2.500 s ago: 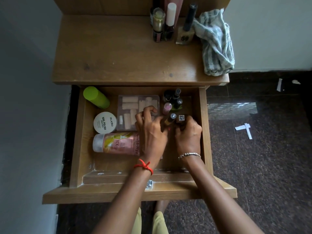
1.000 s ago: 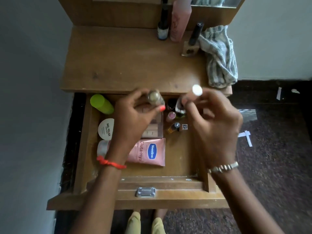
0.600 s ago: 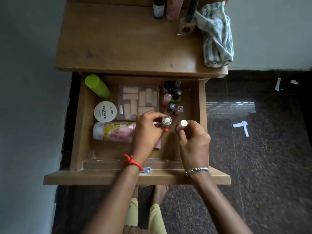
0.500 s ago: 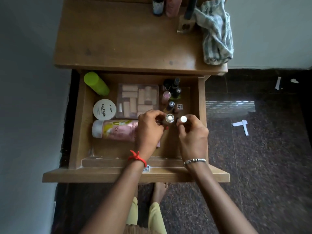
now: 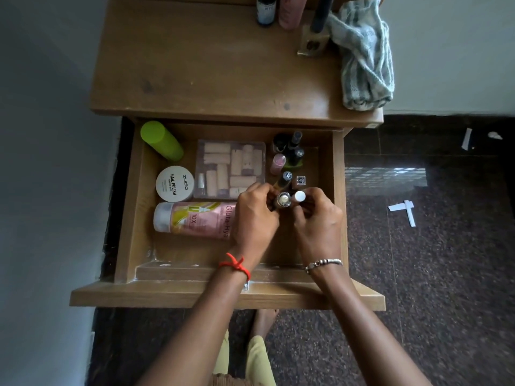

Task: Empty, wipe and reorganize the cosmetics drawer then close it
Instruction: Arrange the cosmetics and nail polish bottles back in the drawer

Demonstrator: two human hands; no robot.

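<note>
Both hands low inside the open drawer (image 5: 126, 207), side by side, nearly touching. Left hand (image 5: 255, 218) clamped on a silver-capped bottle (image 5: 283, 199), right hand (image 5: 317, 218) clamped on a white-capped bottle (image 5: 299, 196) — both upright, caps just beside each other between the fingertips. Cluster of small polish bottles (image 5: 289, 154) just beyond the hands. Pink tube (image 5: 195, 220) runs under the left hand, out to its left; nail box (image 5: 230, 168) beyond that hand. Striped cloth (image 5: 362, 54) well beyond the right hand, on the table top (image 5: 195, 65).
</note>
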